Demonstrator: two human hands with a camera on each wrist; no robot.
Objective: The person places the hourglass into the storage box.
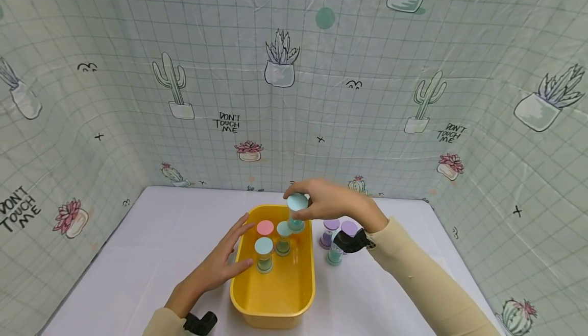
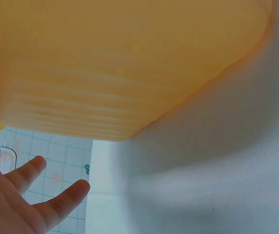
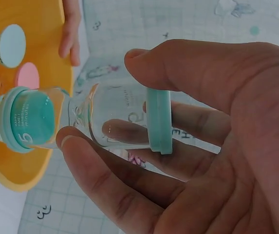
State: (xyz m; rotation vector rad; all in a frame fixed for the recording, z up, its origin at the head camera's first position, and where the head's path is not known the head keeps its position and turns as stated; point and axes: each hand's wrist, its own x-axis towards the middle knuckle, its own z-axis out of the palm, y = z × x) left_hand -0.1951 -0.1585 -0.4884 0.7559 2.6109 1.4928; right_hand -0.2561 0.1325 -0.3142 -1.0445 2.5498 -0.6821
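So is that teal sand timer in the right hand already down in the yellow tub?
Not set down: the right hand grips the teal sand timer upright above the yellow tub.

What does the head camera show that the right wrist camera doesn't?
Only the head view shows the purple-capped timers on the white table beside the tub and the whole left hand against the tub's side. Only the right wrist view shows the printing on the held timer's teal sand end. Both show the right hand gripping the teal sand timer over the yellow tub.
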